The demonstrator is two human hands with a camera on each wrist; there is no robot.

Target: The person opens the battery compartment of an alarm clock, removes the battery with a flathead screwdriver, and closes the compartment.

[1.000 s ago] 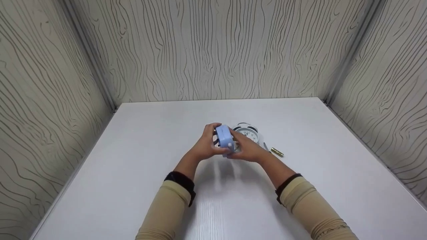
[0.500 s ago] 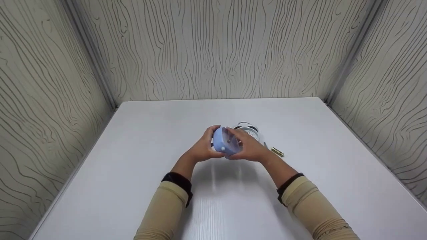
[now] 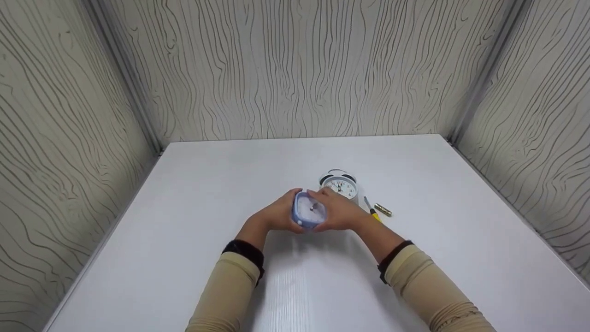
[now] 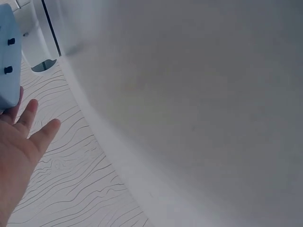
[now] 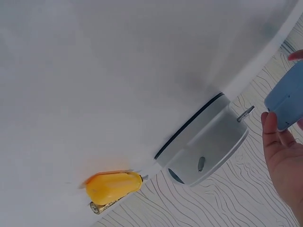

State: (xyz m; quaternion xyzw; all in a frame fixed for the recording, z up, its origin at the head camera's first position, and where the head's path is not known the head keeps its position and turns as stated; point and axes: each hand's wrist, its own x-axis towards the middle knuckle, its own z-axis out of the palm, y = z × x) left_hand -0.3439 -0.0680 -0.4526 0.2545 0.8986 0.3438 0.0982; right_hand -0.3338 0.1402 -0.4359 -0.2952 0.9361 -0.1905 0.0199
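Observation:
A small light-blue clock is held up over the white table between both hands, its pale dial turned upward. My left hand grips its left side; in the left wrist view two dark knobs stand out on the back of the blue clock, and some fingers spread away from it. From the other side my right hand holds the right edge, thumb and fingertips at the rim. Just behind the right hand stands a white twin-bell alarm clock, its lower part hidden by that hand.
To the right of the alarm clock lie a yellow-handled screwdriver and a gold battery. Patterned panels wall the white table at the back and both sides.
Both hands have turned the blue clock from edge-on to dial upward and brought it lower and nearer. More of the alarm clock and the screwdriver's yellow handle now show.

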